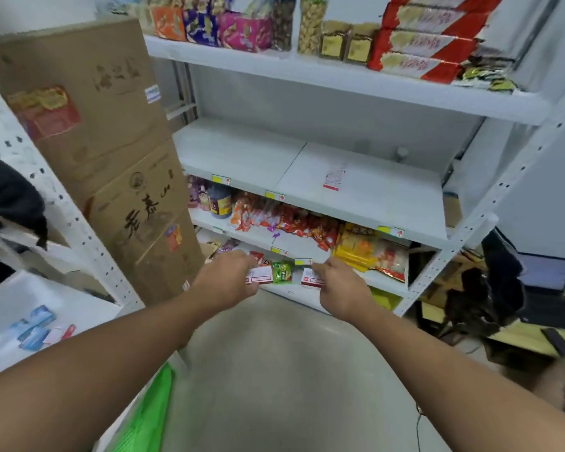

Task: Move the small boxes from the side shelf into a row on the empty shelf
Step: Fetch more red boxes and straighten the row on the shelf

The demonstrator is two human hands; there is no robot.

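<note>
Left hand: the left hand [230, 277] is stretched out in front and holds a small red and white box [260, 276], fingers curled round its left end.
Right hand: the right hand [338, 285] is out too and grips another small box [310, 278] by its right end.
Where the boxes are: both boxes hang in the air in front of the low shelves, not on any shelf yet.
Empty shelf: the empty shelf [307, 171] is higher up, in the middle of the rack. One small box [335, 176] already lies on it, toward the right.
Side shelf: the side shelf [43, 318] is low on the left, and a few more small boxes [35, 331] lie there, some blue, some red.
How the boxes feel: I think they are light and stiff, made of thin card. A hard squeeze could dent them.
Where to hold: the short ends or the long sides look best, with a soft pinch.
Other stuff: big cardboard cartons [111, 141] stand between the two racks, and red snack packs [291, 220] sit below the empty shelf.
</note>
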